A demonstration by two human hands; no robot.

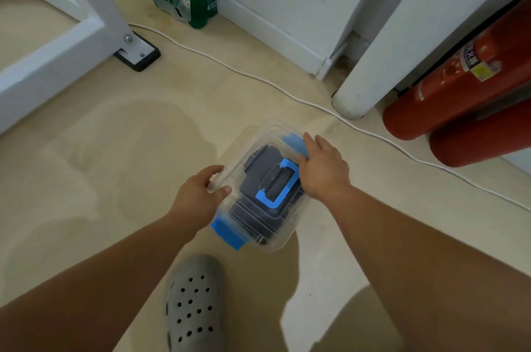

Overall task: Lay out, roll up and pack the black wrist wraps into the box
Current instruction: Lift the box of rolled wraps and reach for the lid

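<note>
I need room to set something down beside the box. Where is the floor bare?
Bare floor lies left of the box, up to the white frame. Right is crowded: cable, pillar, fire extinguishers.

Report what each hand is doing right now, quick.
Left hand: gripping the box by its edge.
Right hand: open, fingers resting on the box by its blue latch.

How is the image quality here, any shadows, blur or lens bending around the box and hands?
Head view: wide-angle bending bows the white pillar and table frame near the edges; soft shadows pool on the floor left of the box; the box, left hand and right hand look fairly sharp.
</note>
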